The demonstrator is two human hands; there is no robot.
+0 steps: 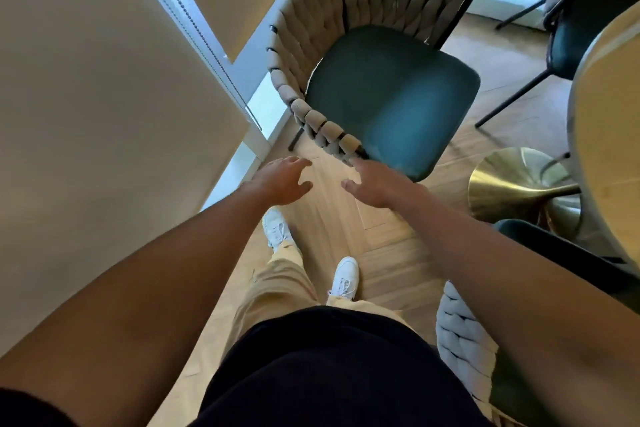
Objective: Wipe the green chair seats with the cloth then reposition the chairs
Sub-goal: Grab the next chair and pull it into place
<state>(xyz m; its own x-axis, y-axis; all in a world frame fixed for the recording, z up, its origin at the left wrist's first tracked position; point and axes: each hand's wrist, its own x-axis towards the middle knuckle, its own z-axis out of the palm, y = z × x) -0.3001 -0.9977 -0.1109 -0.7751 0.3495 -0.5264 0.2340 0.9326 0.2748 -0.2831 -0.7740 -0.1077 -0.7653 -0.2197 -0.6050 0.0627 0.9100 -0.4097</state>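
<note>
Green chair (388, 97) sits on the wood floor (346, 236) right in front of me, woven back toward the window, seat empty. Right hand (372, 185) is open, fingers spread, fingertips at the near end of the woven armrest. Left hand (282, 180) is open too, hovering just left, touching nothing. Brass table base (512, 184) off to the right.

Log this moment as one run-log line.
left hand open, empty | right hand open, at chair armrest end | cloth not in view | step: reposition chair
</note>
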